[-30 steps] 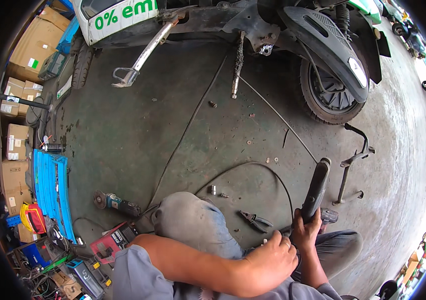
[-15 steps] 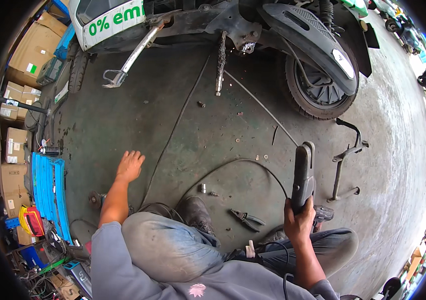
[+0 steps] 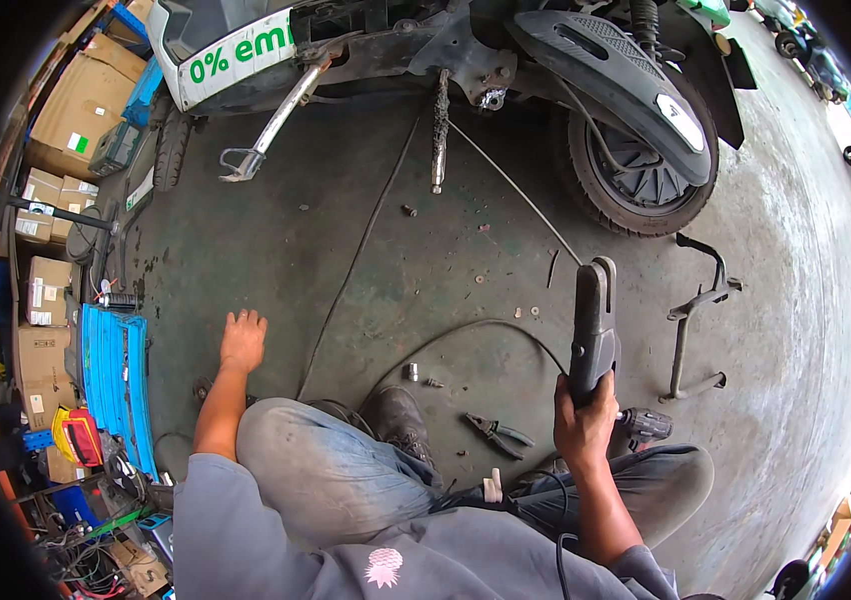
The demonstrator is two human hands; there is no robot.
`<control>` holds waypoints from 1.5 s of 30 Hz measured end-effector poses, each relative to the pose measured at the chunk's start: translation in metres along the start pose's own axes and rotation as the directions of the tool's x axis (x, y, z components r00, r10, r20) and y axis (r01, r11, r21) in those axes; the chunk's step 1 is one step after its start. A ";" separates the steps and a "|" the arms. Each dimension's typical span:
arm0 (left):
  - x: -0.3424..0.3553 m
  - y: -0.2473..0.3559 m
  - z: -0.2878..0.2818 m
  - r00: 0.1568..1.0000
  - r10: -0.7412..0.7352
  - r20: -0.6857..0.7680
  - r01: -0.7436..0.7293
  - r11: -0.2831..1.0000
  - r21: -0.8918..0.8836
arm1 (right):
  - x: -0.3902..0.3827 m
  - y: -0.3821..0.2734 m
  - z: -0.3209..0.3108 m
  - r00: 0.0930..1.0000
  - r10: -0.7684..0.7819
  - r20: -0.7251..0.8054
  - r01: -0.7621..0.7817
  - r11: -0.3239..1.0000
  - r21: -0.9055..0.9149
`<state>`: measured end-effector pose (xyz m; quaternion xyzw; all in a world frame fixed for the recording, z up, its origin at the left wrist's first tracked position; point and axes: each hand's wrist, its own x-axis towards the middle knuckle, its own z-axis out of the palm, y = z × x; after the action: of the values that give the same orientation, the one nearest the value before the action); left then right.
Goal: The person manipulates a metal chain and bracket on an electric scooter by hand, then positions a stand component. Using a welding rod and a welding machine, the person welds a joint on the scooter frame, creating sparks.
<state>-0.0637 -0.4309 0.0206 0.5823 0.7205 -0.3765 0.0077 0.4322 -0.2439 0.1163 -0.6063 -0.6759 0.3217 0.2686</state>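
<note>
My right hand point(image 3: 587, 418) is wrapped round a black welding electrode holder point(image 3: 596, 335). A long, thin welding rod point(image 3: 521, 190) slants from its jaws up to the left, ending near a dark, rough-surfaced metal shaft point(image 3: 440, 130) below the scooter frame. Whether the rod touches the shaft I cannot tell. My left hand point(image 3: 243, 341) hovers beyond my left knee, fingers spread and holding nothing. The scooter point(image 3: 366, 65) has its worn kickstand point(image 3: 276, 125) and rear wheel point(image 3: 638, 180) in view.
Pliers point(image 3: 498, 436), a small socket point(image 3: 413, 372) and a power tool point(image 3: 645, 425) lie near my legs. A cable point(image 3: 366, 235) crosses the floor. To the right rests a bent metal stand point(image 3: 687, 325); blue panels point(image 3: 114, 385) and cardboard boxes point(image 3: 46, 375) line the left.
My left hand has shifted slightly left and nearer to me. The electrode holder has moved a little left and away from me in my right hand.
</note>
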 end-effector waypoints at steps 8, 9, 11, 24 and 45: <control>0.019 -0.007 -0.222 0.849 -0.334 -0.411 -0.064 0.706 -0.706 | -0.017 -0.006 -0.007 0.999 0.005 0.036 -0.007 0.998 0.057; 0.010 0.020 -0.264 0.841 -0.253 -0.479 -0.162 0.726 -0.668 | -0.014 -0.003 -0.008 1.000 0.015 0.005 -0.015 0.998 0.057; -0.021 0.083 -0.323 0.801 -0.102 -0.590 -0.397 0.647 -0.651 | -0.002 0.008 -0.009 0.999 0.038 -0.038 -0.037 0.999 0.023; -0.096 0.170 -0.314 0.491 0.759 -0.426 -0.847 0.304 -0.436 | -0.006 0.007 0.006 1.000 0.006 -0.008 -0.006 0.998 0.064; -0.105 0.162 -0.324 0.453 0.760 -0.466 -0.887 0.333 -0.320 | -0.020 0.024 0.008 1.000 0.017 -0.023 -0.015 0.995 0.099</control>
<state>0.2451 -0.3339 0.2137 0.8797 0.3885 -0.0364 0.2719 0.4437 -0.2634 0.0932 -0.6013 -0.6512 0.3496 0.3035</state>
